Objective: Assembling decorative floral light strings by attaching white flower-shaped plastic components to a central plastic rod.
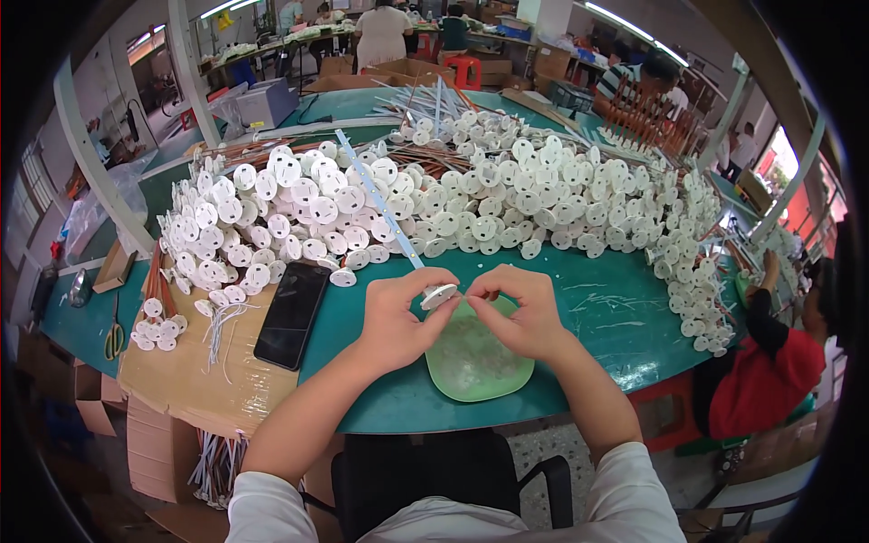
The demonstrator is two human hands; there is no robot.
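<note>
My left hand (396, 319) is closed on a white round disc (440, 295), gripped between thumb and fingers. From it a narrow pale strip with small dots (380, 204) reaches up and away, over the heap. Thumb and forefinger of my right hand (520, 315) are pinched together just right of the disc; whatever they hold is too small to make out. Both hands are above a light green plastic bowl (480, 357). Beyond them lies a long heap of white round discs (489, 204), many with strips or brown leads behind them.
A black phone (291, 315) and loose white wires (220, 335) rest on brown cardboard (199, 376) at left. Scissors (114, 338) lie further left on the green table (380, 412). A person in red (769, 385) sits at the right edge. Cardboard boxes (158, 443) stand below.
</note>
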